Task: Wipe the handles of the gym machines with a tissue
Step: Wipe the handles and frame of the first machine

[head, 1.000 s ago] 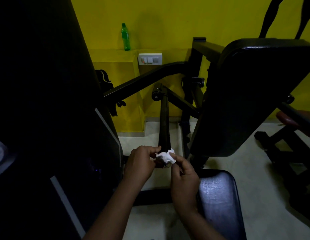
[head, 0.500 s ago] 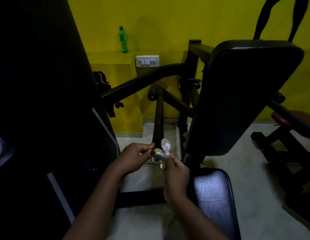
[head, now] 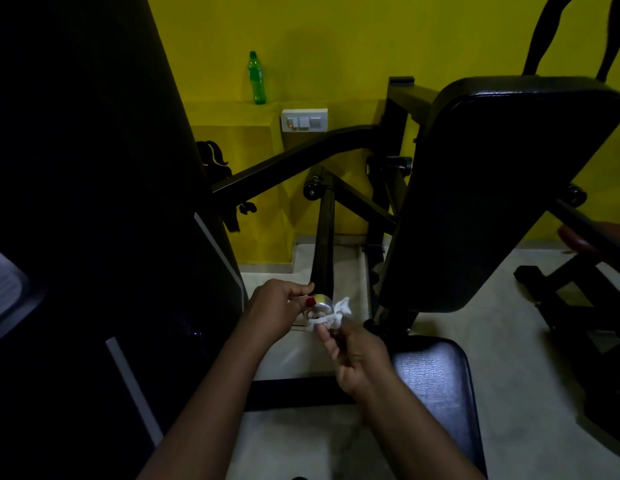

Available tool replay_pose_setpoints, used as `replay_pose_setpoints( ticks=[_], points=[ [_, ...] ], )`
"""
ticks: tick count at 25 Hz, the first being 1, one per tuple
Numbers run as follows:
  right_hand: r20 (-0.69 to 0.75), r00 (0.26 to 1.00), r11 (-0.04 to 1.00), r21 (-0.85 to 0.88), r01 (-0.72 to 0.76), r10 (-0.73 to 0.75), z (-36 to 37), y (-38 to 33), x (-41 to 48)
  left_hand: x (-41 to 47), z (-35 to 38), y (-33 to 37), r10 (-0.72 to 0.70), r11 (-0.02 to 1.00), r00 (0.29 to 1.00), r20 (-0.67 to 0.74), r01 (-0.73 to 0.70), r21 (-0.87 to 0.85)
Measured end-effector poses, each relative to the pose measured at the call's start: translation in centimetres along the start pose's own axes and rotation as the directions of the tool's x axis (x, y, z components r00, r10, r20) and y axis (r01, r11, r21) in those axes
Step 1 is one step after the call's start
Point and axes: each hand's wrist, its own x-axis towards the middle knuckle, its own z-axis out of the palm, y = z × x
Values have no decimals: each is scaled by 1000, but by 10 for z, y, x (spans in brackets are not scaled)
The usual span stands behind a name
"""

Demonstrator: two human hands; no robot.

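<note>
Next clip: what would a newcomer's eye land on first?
The bright white tissue at lower centre, pinched by the right hand against the chrome handle end that the left hand holds. Behind, the vivid yellow wall with a green bottle on its ledge, and the big black back pad at right.

We see a black handle (head: 324, 251) running from far to near, ending in a shiny silver cap (head: 321, 308). A crumpled white tissue (head: 340, 307) lies against the cap's near right edge, touching it.
</note>
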Motion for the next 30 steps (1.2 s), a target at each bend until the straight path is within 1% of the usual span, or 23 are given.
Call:
replay_pose_setpoints(
  ticks=[1,2,3,4,5,6,7,8,9,10,11,12,13,14,15,16,18,20,23,25,27,28,30],
  points=[
    [-18,989,986,-79,144,-146,-1,5,-2,2,0,-1,-15,1000,1000,2,15,-15],
    [-24,945,924,-221,312,-325,-4,13,-4,4,0,-1,-21,999,1000,8,21,-31],
    [12,850,776,-400,487,-527,-7,22,-5,5,0,-1,-28,999,999,17,28,-44],
    [109,706,552,-546,631,-700,-11,28,-6,6,-1,-1,-30,998,999,34,32,-63],
    [238,552,319,-610,726,-799,-14,31,-4,6,-2,-1,-33,996,998,54,37,-83],
    [365,419,129,-606,785,-832,-17,29,-1,5,-4,-2,-30,994,997,75,37,-98],
    [478,307,-28,-574,818,-823,-19,25,5,4,-5,-2,-23,994,995,96,33,-101],
    [576,234,-147,-538,830,-783,-20,19,10,3,-7,-3,-15,995,994,111,26,-99],
    [656,200,-236,-513,825,-728,-19,12,14,3,-9,-4,-18,994,993,119,30,-101],
    [714,202,-286,-500,817,-670,-17,5,17,2,-11,-5,-16,993,992,126,31,-114],
    [744,238,-295,-507,810,-625,-13,-2,17,1,-13,-3,-11,990,991,136,30,-141],
    [748,305,-263,-535,803,-590,-6,-9,16,0,-14,-2,-3,988,988,152,26,-155],
    [730,384,-214,-579,787,-565,2,-15,16,-1,-14,2,8,986,985,172,22,-167],
    [705,448,-182,-624,760,-549,11,-21,18,0,-12,5,12,985,983,182,19,-169],
    [687,483,-184,-658,730,-543,22,-28,24,0,-9,9,10,983,986,169,22,-181],
    [682,500,-213,-681,701,-534,33,-34,29,1,-6,10,-3,981,991,131,29,-193],
    [698,513,-288,-693,661,-500,54,-44,41,5,-3,15,-61,970,996,70,76,-232],
    [694,512,-300,-698,651,-506,65,-49,51,11,-3,17,-116,953,989,91,137,-270],
    [687,492,-274,-692,668,-535,51,-48,49,16,4,17,-139,963,982,125,164,-215],
    [709,520,-238,-674,699,-476,32,-53,36,19,10,16,-147,969,983,114,166,-184],
    [710,548,-186,-670,718,-442,25,-59,30,25,15,20,-161,972,975,157,183,-144],
    [711,537,-209,-671,712,-453,30,-61,33,27,18,25,-174,974,965,197,198,-110],
    [725,498,-324,-671,667,-476,51,-62,52,33,28,34,-189,982,945,268,186,39]
  ],
)
